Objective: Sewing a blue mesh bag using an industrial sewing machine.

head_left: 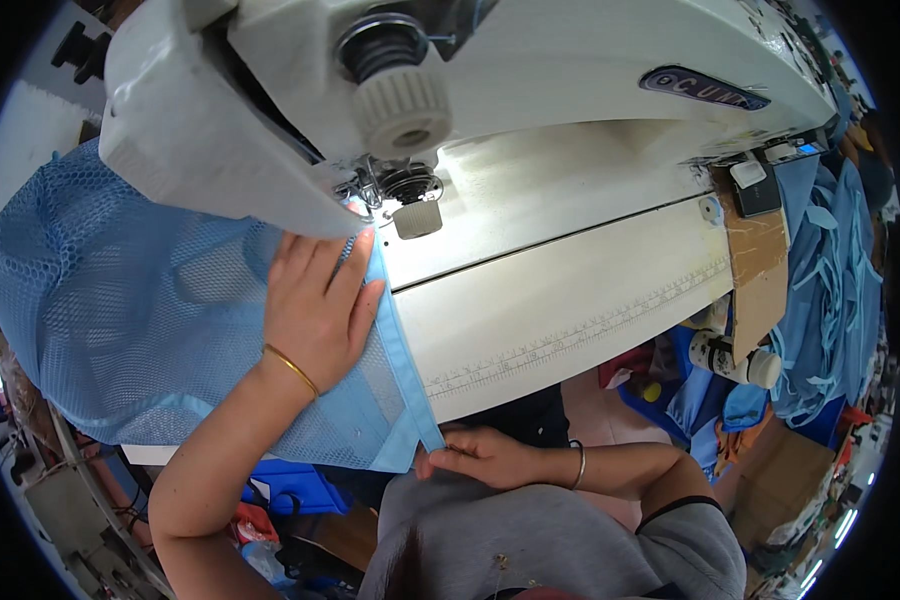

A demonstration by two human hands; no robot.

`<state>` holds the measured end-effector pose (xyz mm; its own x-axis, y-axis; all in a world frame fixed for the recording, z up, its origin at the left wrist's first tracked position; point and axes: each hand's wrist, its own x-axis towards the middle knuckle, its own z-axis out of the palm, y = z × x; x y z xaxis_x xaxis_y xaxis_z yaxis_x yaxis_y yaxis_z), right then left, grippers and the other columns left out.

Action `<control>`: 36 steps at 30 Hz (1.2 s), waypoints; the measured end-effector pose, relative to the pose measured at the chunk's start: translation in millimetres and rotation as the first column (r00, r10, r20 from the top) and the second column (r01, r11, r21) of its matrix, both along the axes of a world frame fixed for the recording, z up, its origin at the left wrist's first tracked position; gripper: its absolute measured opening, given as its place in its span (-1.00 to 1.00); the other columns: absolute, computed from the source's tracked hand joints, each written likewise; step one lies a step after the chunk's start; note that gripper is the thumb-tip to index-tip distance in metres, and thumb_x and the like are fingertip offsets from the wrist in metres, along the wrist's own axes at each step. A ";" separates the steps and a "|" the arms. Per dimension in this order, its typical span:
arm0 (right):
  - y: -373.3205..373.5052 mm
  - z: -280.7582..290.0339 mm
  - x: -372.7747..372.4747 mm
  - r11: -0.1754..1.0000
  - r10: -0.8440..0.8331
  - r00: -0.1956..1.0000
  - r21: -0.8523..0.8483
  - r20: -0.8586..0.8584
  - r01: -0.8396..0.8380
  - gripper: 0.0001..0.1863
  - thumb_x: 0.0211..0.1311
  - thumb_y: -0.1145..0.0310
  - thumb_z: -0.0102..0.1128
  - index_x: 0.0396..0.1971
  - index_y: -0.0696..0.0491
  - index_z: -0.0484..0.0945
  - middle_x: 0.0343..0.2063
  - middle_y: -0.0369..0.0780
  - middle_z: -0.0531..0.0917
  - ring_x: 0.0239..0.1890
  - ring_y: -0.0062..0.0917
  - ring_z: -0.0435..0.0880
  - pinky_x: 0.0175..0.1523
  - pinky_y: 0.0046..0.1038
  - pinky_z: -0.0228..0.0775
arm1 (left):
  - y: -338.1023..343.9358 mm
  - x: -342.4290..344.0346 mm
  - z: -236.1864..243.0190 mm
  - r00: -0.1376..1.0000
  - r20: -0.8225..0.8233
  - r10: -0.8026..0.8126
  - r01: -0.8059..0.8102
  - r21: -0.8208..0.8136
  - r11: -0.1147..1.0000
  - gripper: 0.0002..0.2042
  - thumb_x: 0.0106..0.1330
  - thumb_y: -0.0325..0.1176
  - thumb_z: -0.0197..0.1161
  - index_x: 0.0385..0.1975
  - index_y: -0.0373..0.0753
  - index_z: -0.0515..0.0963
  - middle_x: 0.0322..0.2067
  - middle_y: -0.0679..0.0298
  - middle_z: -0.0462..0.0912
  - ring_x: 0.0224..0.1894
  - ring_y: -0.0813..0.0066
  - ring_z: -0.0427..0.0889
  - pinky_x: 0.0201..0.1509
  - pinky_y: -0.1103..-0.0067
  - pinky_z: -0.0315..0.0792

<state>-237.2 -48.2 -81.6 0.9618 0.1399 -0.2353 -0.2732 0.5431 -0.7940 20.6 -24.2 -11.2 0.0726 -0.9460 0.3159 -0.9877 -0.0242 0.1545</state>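
Observation:
A light blue mesh fabric piece (160, 330) with a solid blue edge strip (398, 350) spreads over the left of the sewing machine bed. My left hand (315, 290) lies flat on the mesh, fingers stretched toward the presser foot (368, 200), thumb beside the strip. Under the foot, the strip's far end goes out of clear sight. At the table's front edge, my right hand (480, 457) pinches the near end of the strip between thumb and fingers. The white sewing machine head (570, 70) stands over the far part of the fabric.
A ruler scale (580, 325) runs along the white table. On cardboard (760, 270) at the right rests a dark phone-like device (758, 192). Beyond hang light blue fabric pieces (835, 280). A white bottle (735, 358) and a blue bin (660, 405) sit below the table's right edge.

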 end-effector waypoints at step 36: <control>-79.3 107.6 25.8 0.645 -0.546 0.812 -0.515 0.206 0.565 -0.71 0.44 0.34 -0.06 0.01 0.16 0.48 -0.09 -0.17 0.62 -0.53 -0.55 0.63 -0.44 -0.58 0.45 | 14.2 1.0 -10.8 1.000 0.002 0.019 -0.019 0.209 0.978 -0.09 0.17 0.05 0.26 0.31 -0.52 0.02 0.30 -0.28 0.07 0.38 -0.26 -0.02 0.45 0.03 -0.26</control>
